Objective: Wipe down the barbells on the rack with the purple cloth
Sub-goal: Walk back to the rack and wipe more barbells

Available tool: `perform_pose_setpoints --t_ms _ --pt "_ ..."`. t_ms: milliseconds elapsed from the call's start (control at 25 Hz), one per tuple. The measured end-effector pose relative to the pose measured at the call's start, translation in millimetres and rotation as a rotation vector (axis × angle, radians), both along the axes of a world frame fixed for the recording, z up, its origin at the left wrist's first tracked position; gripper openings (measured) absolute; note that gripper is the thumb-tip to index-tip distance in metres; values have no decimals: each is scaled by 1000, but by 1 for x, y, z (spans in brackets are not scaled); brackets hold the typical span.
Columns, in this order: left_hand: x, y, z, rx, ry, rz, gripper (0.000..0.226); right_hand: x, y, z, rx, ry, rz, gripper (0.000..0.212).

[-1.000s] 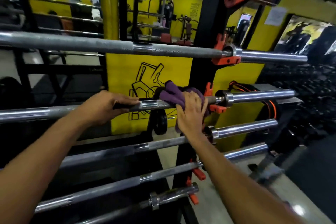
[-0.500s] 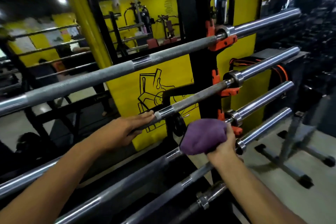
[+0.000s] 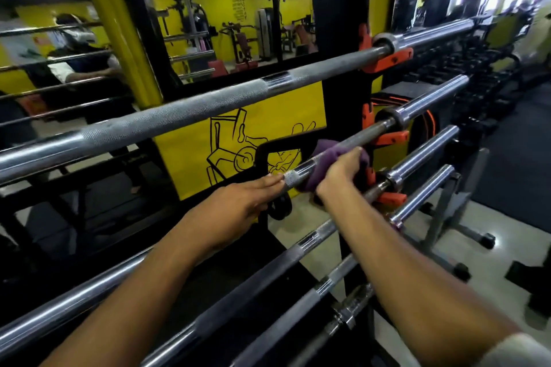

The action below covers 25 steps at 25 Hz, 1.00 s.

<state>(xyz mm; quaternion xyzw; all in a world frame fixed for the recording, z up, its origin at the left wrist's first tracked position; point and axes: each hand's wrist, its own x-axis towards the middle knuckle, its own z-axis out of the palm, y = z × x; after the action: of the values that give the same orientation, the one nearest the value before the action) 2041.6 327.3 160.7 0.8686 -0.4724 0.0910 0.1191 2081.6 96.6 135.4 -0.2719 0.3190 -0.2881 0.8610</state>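
Several steel barbells lie across a black rack [image 3: 337,48] on orange hooks. My right hand [image 3: 340,171] grips the purple cloth [image 3: 326,158], which is wrapped round the shaft of the second barbell [image 3: 366,134] from the top, just left of the rack post. My left hand [image 3: 238,205] holds the same bar a little further left, fingers laid along the knurled part. The top barbell [image 3: 190,110] runs above both hands. Lower barbells [image 3: 298,250] pass under my forearms.
A yellow panel with a black line drawing [image 3: 238,140] stands behind the rack. A mirror [image 3: 226,27] above it reflects gym machines. Bar sleeves [image 3: 429,146] stick out to the right, over a grey stand [image 3: 447,217] on the pale floor.
My right hand has lifted the cloth from below the bar and wrapped it round the second barbell again. My left hand has stayed on that bar. The view has swung left and closer.
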Motion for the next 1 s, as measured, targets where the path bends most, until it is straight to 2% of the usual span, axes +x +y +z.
perform_pose_setpoints --t_ms 80,200,280,320,360,440,520,560,640,720,880,920,1000 --pt "1 0 -1 -24 10 -24 61 0 23 -22 -72 -5 100 57" --pt "-1 -1 -2 5 -20 4 61 25 -17 -37 -157 42 66 80" --pt "-3 -2 -1 27 -46 28 61 24 -47 -17 -227 5 91 66" --pt "-4 -2 -1 19 -52 32 60 -6 -32 22 -310 -33 93 53" --pt "-5 -2 1 8 -54 34 58 -15 -30 31 -322 -70 97 47" --pt "-6 -3 2 -6 -57 37 56 -26 -20 32 -315 -45 103 48" --pt "-6 -4 3 -22 -79 43 54 -22 -10 8 -297 30 203 68" --pt "-5 -4 3 -34 -96 50 53 -20 -1 -2 -247 87 218 71" --pt "-8 -2 -1 -45 -138 93 47 -19 15 -15 -153 105 287 61" --pt "-14 -2 -2 -49 -197 180 49 -36 22 -19 -170 59 466 53" --pt "-34 -10 -2 -35 -250 386 49 -73 -34 -17 -343 22 826 43" --pt "-38 -14 -5 -27 -270 425 49 -81 -48 -13 -435 32 878 44" --pt "-47 -20 -16 -29 -343 516 47 -94 -70 3 -786 -41 875 49"
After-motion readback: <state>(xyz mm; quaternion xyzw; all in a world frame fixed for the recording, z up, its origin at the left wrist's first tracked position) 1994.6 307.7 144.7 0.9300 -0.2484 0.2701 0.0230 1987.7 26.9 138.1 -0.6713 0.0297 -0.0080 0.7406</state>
